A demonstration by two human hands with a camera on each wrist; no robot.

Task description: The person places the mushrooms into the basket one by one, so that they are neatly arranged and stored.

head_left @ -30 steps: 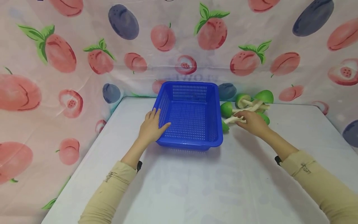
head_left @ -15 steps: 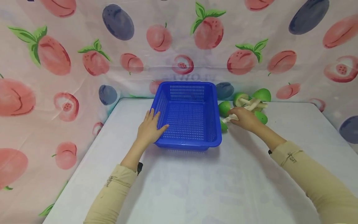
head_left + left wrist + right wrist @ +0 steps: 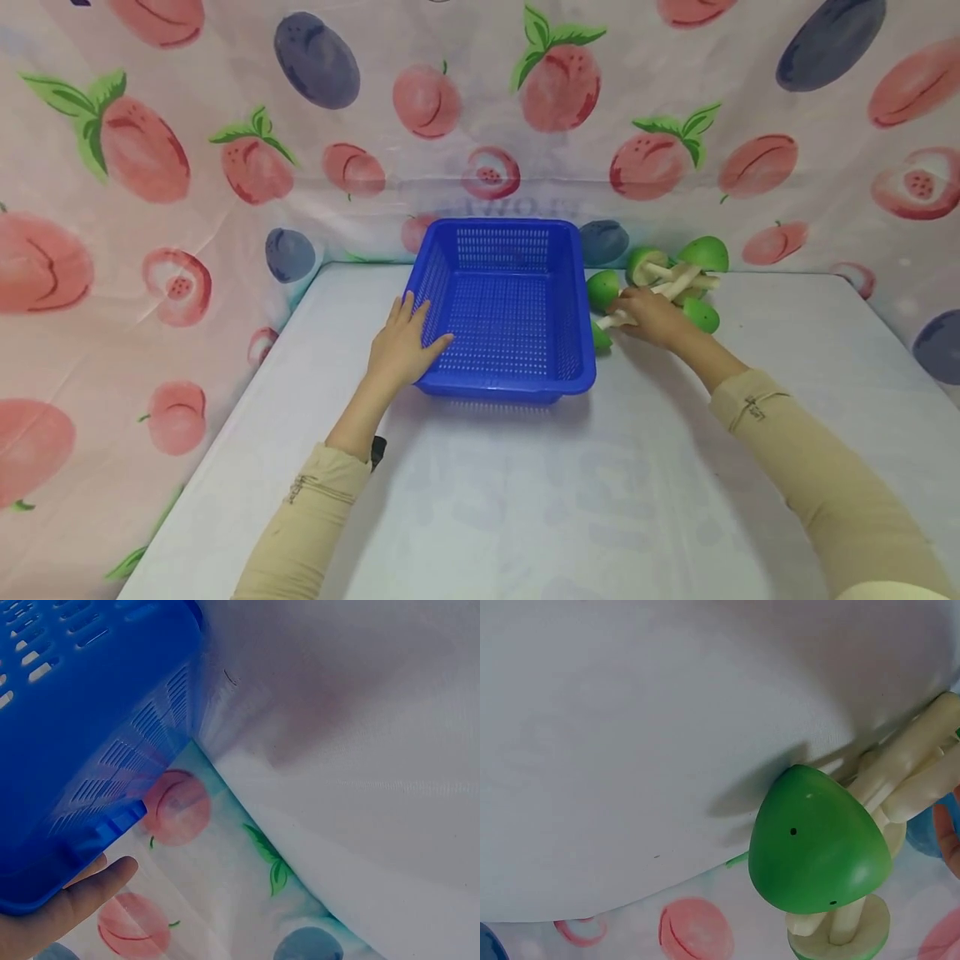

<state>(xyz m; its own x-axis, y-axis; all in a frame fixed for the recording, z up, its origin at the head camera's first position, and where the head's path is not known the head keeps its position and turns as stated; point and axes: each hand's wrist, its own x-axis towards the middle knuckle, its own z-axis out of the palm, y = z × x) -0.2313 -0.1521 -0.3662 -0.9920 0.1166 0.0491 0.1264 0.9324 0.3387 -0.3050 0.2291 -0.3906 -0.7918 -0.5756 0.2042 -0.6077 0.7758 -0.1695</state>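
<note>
Right fingers, earlier parted, are curled round a mushroom stem; the basket is touched by splayed left fingers.

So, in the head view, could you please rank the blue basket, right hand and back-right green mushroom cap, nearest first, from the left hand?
1. Blue basket: touching the left hand.
2. Right hand: beyond the basket's right side.
3. Green mushroom cap: farther right and back.
</note>
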